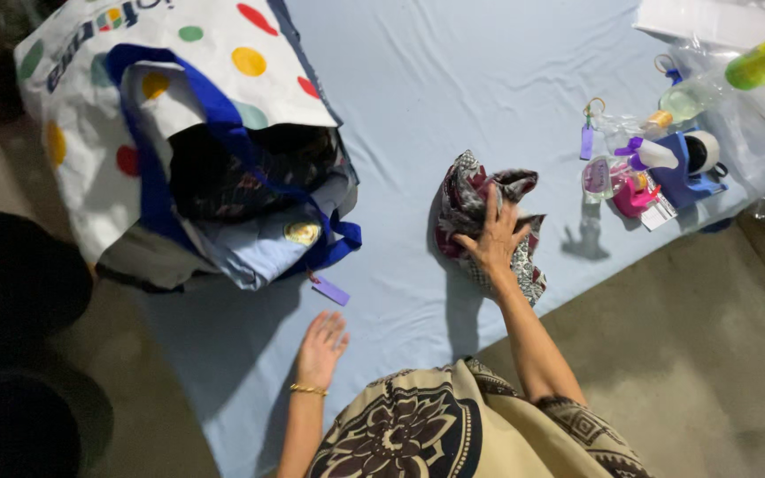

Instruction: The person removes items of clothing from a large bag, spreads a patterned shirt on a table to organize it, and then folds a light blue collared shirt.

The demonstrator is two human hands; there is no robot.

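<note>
On the blue sheet (418,97), right hand (491,241) grips patterned cloth (471,199); left hand (320,347) lies flat

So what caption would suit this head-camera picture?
Right hand clutching patterned cloth on a blue sheet, left hand flat beside a spotted bag.

Bare blue sheet (453,97) lies open between the spotted bag (179,142) on the left and the crumpled cloth (480,221) in the middle. To the right, bottles (648,164) crowd the sheet's edge, seemingly packed tight. A purple tag (330,289) lies near the bag.
</note>
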